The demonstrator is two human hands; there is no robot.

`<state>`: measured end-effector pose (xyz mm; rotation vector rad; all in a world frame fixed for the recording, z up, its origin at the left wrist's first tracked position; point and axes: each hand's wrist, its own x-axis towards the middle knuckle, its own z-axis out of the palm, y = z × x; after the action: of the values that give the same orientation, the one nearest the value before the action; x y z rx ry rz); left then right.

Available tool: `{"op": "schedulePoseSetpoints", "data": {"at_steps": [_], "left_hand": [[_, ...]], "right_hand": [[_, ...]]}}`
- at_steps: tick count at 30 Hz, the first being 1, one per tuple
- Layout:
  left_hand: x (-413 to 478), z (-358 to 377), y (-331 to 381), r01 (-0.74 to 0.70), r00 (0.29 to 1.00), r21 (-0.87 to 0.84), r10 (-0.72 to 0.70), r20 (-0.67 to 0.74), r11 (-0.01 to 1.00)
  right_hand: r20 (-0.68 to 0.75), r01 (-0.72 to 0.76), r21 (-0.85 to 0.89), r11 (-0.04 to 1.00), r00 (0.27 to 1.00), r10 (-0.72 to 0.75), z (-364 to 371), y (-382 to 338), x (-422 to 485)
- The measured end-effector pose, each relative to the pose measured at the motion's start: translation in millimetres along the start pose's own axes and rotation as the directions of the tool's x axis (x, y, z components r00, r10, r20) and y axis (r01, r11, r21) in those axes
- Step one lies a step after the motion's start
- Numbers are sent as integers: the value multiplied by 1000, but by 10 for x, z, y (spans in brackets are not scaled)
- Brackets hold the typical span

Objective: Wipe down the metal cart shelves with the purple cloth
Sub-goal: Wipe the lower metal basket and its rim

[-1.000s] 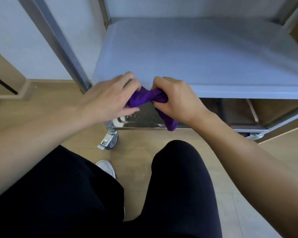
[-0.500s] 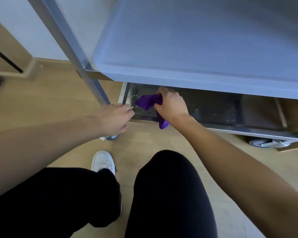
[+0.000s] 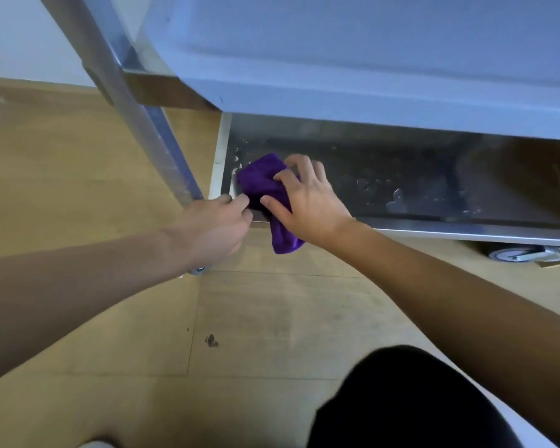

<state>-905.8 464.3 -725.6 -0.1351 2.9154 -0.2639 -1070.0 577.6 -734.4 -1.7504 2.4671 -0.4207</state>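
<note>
A pale wooden plank floor (image 3: pixel 272 318) fills the lower part of the head view, with a white wall at upper left and a metal cart standing on castors, one grey wheel (image 3: pixel 511 255) showing at the right. The cart's upper grey-blue shelf (image 3: pixel 369 59) overhangs the wet, shiny steel bottom shelf (image 3: pixel 401 185), where water droplets and smears lie scattered. The right hand (image 3: pixel 307 202) is curled over a bunched purple cloth (image 3: pixel 265 185), pressing it onto the left front corner of the bottom shelf, while a tail of the cloth hangs over the front lip. The left hand (image 3: pixel 214 224) sits just beside it at the shelf's corner, fingers closed in a pinch at the cloth's edge or the lip; which one cannot be told. To wipe well, it seems wise to flatten the cloth under the palm, gather the dangling tail, and sweep rightward in overlapping passes toward the puddled patches, working into the back edge under the overhang.
</note>
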Motion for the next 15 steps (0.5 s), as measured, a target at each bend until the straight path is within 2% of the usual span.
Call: {"op": "schedulePoseSetpoints", "data": {"at_steps": [4,7,9,11,13,15], "left_hand": [[-5,262,-43,32,968,-23,-37,-247,999],[-69,420,-13,38,911,-76,-66,-407,996],[-112,453,10,43,885,-96,-82,-458,994],[-125,456,18,41,879,-131,-98,-467,990],[-113,463,-20,40,878,-204,-132,-460,978],[-97,492,-80,35,879,-256,-152,-453,966]], "right_hand": [[97,125,22,992,987,-126,266,-38,96],[56,129,-18,992,990,-127,312,35,380],[-14,61,-45,997,998,-62,276,177,668],[-51,-129,-7,992,990,129,266,377,916],[-116,-274,84,958,952,283,346,458,1001],[-163,-226,85,970,958,237,443,331,948]]}}
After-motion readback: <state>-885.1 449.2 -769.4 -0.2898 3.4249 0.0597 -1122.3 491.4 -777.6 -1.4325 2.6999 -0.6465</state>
